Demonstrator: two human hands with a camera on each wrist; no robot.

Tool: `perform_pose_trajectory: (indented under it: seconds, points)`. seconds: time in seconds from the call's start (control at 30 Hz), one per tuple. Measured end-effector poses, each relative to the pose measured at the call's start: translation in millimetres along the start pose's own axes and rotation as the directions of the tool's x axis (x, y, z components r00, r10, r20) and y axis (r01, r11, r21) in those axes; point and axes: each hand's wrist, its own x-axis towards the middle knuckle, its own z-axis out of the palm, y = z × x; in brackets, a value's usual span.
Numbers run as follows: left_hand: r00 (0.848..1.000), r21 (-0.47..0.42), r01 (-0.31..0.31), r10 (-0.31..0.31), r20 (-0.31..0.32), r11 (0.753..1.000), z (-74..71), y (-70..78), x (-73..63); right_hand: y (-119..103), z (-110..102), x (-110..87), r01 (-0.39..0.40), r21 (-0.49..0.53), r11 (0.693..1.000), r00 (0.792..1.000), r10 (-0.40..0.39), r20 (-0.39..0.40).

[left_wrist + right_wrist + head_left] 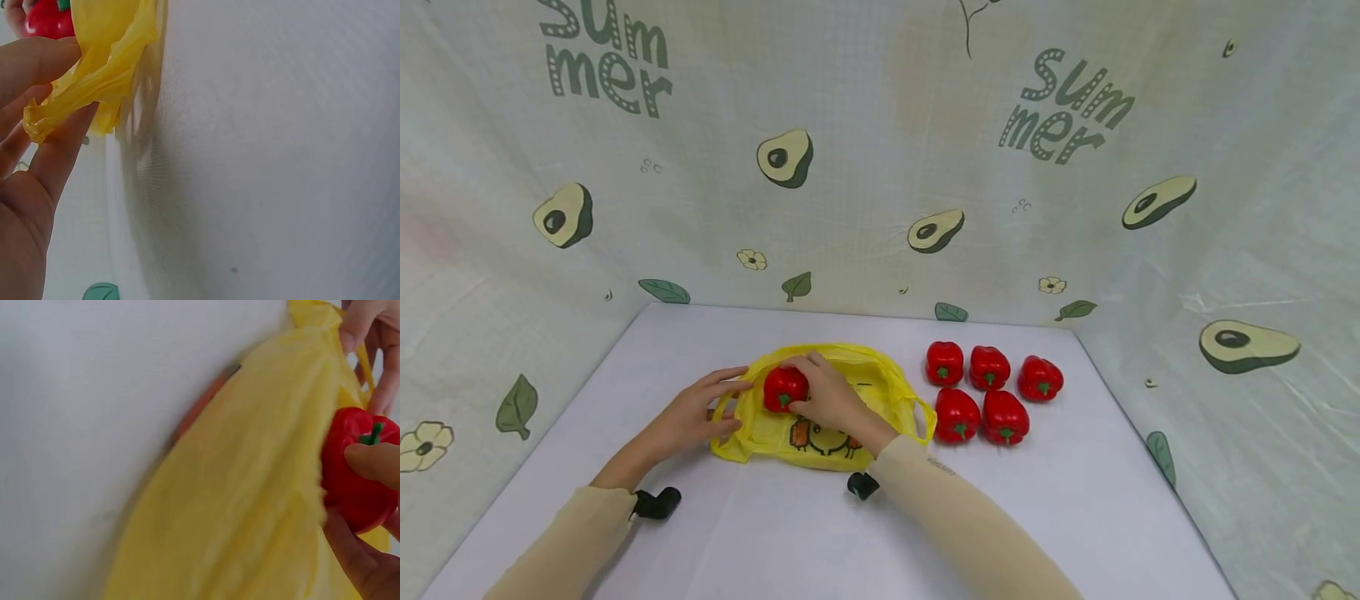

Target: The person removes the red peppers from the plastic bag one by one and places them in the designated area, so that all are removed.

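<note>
A yellow plastic bag [765,433] with a printed cartoon lies on the table, its mouth spread. My right hand [829,393] reaches over it and grips a red bell pepper [784,385] at the bag's left side. The right wrist view shows thumb and fingers around this pepper [359,494], its green stem uncovered. My left hand [691,417] holds the bag's left edge by the handle. Close up in the left wrist view, the bag's gathered handle [81,100] runs between the thumb and fingers. The bag's inside is partly hidden by my right hand.
Several more red bell peppers [957,415] stand in two loose rows to the right of the bag, on the white table [775,533]. A patterned cloth [865,167] hangs behind and along both sides. Black wrist devices [657,503] sit at both cuffs.
</note>
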Motion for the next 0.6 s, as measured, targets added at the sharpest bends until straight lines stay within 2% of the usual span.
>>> perform_pose_trajectory:
  seconds: [0.23, 0.4, 0.6]
  points:
    - [1.0, 0.006, -0.016, 0.016, -0.012, 1.0, -0.3, 3.3, -1.5, 1.2, -40.9, -23.9, 0.02, 0.066, 0.998, 0.999, -0.022, 0.041]
    - [1.0, 0.021, -0.001, 0.001, -0.017, 1.0, 1.2, 4.8, -0.9, 11.9, -79.8, -44.3, 0.058, 0.08, 0.995, 0.998, -0.058, -0.006]
    - [1.0, 0.034, 0.03, -0.03, -0.005, 0.999, 1.4, 5.0, 1.3, 32.2, -124.4, -76.7, 0.024, 0.045, 0.999, 0.996, -0.019, -0.09]
